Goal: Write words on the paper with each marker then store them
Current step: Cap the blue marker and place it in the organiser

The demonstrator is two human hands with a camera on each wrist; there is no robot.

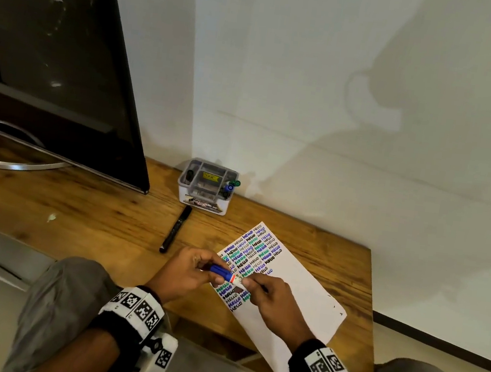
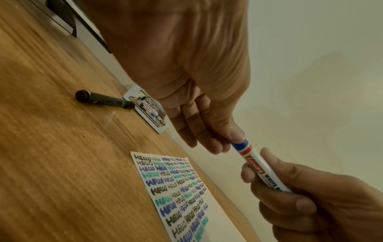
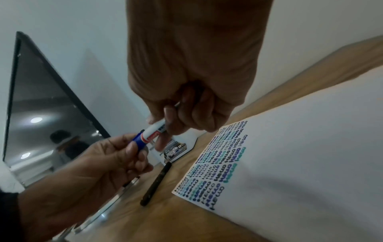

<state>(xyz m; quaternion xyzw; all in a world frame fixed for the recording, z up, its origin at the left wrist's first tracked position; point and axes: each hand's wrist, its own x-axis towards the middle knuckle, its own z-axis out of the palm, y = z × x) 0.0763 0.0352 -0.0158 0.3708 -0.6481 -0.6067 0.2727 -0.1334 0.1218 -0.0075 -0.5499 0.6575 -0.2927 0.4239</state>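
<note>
A blue-capped white marker is held above the paper, which is filled with "HELLO" rows. A black marker lies left of it; the organizer stands far.

We hold both hands close together in front of us, up off the table. Our left hand curls its fingers and thumb around the blue cap end of the marker. Our right hand pinches the white end with its fingers bent. Both wrists wear black bands with black and white square tags. Our knees show below.
</note>
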